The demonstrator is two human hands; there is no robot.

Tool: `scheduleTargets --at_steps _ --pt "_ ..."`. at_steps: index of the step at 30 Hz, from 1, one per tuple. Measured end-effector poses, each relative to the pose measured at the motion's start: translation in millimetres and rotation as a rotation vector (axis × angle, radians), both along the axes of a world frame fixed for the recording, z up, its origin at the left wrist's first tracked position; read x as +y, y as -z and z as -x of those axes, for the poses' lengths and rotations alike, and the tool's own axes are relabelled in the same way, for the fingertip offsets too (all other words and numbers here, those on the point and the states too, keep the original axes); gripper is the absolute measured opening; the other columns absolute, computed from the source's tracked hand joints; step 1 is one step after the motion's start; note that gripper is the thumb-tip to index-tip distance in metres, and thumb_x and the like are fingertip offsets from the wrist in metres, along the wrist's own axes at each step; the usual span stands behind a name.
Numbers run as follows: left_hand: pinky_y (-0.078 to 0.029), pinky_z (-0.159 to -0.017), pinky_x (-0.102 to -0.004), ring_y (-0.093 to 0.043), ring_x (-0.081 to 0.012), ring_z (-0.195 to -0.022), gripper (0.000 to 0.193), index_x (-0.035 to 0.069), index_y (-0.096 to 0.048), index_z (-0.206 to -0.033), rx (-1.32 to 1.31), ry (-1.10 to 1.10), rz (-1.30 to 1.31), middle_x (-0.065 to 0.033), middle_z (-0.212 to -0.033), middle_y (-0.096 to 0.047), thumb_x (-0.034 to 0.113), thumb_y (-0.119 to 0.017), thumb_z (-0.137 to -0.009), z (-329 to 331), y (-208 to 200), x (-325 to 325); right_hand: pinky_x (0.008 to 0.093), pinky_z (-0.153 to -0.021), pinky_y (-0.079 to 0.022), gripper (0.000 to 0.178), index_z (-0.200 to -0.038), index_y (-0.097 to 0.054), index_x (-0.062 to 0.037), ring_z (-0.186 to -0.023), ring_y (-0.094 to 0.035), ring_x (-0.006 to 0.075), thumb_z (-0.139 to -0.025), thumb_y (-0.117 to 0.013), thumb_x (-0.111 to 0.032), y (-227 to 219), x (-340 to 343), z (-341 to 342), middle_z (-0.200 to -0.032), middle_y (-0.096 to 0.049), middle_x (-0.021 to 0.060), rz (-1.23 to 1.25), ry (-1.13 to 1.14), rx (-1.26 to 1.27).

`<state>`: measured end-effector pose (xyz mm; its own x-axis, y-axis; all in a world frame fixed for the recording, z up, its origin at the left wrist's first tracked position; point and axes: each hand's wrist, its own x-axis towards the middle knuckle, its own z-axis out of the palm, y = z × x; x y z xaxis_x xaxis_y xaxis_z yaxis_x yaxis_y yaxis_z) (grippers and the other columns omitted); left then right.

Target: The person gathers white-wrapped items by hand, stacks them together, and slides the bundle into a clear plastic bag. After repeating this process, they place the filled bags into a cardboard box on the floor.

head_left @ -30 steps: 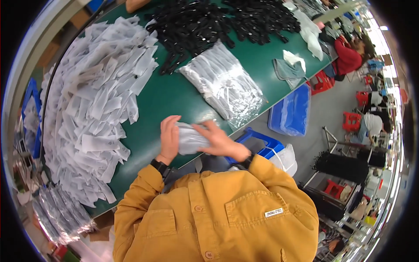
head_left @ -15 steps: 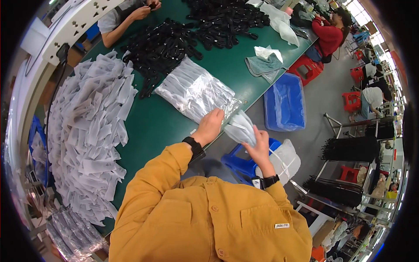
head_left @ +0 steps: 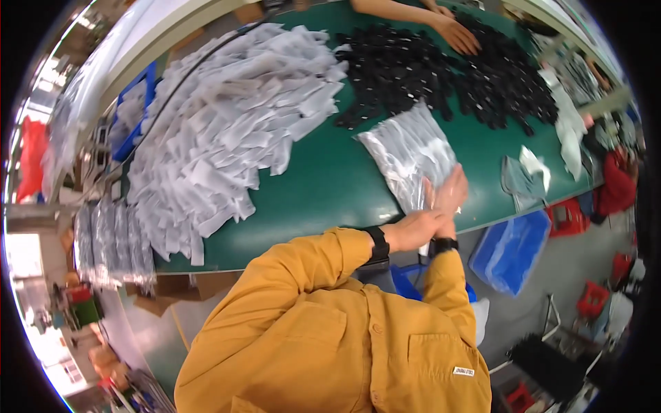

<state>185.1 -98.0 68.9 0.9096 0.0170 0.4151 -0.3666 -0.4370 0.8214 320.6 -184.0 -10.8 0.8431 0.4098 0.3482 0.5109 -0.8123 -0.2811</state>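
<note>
A clear plastic bag packed with grey-white sleeves lies on the green table in front of me. Over its near right end, my right hand rests with fingers stretched out and thumb apart, slightly blurred. My left hand is closed just below, crossing against the right wrist at the bag's near edge. Whatever its curled fingers hold is hidden. The packet seen earlier does not show in either hand.
A large heap of grey-white packets covers the table's left. Black strap bundles lie at the back, where another person's hand reaches in. A grey-green cloth lies right, near a lined blue bin. Filled bags stand far left.
My view has turned left. The right hand, which held a pale packet beside the table, has moved onto the bag's end. The left hand has drawn back to the right wrist.
</note>
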Motion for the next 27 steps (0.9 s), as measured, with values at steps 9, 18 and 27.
scheduleTargets --at_steps 9,18,27 --pt "-0.040 -0.090 -0.0467 -0.049 -0.0375 -0.105 0.032 0.006 -0.062 -0.102 0.244 -1.163 -0.590 -0.0180 -0.109 -0.053 0.018 -0.073 -0.074 116.3 40.4 198.6 0.0396 -0.086 -0.047 0.026 -0.111 -0.063 0.0020 -0.101 -0.058 0.0329 -0.088 -0.061 -0.008 -37.1 -127.5 44.8 -0.109 -0.062 0.0166 -0.194 0.159 0.250" --pt "-0.049 -0.079 -0.0459 -0.058 -0.0428 -0.091 0.024 0.006 -0.060 -0.106 0.544 -1.004 -0.301 -0.0223 -0.103 -0.059 0.020 -0.065 -0.086 140.8 62.1 218.8 0.0383 -0.091 -0.047 0.027 -0.109 -0.063 -0.0021 -0.102 -0.058 0.0342 -0.082 -0.060 0.002 -105.5 134.8 60.0 -0.109 -0.060 0.0163 -0.408 -0.714 0.135" --pt "-0.050 -0.078 -0.0439 -0.059 -0.0419 -0.090 0.036 0.003 -0.057 -0.117 0.518 -0.987 -0.122 -0.0222 -0.101 -0.059 0.011 -0.067 -0.082 214.3 43.6 158.4 0.0532 -0.094 -0.042 0.053 -0.128 -0.052 -0.0021 -0.124 -0.041 0.0421 -0.085 -0.063 -0.032 -12.6 337.0 24.4 -0.130 -0.048 0.0181 0.026 -0.855 0.058"
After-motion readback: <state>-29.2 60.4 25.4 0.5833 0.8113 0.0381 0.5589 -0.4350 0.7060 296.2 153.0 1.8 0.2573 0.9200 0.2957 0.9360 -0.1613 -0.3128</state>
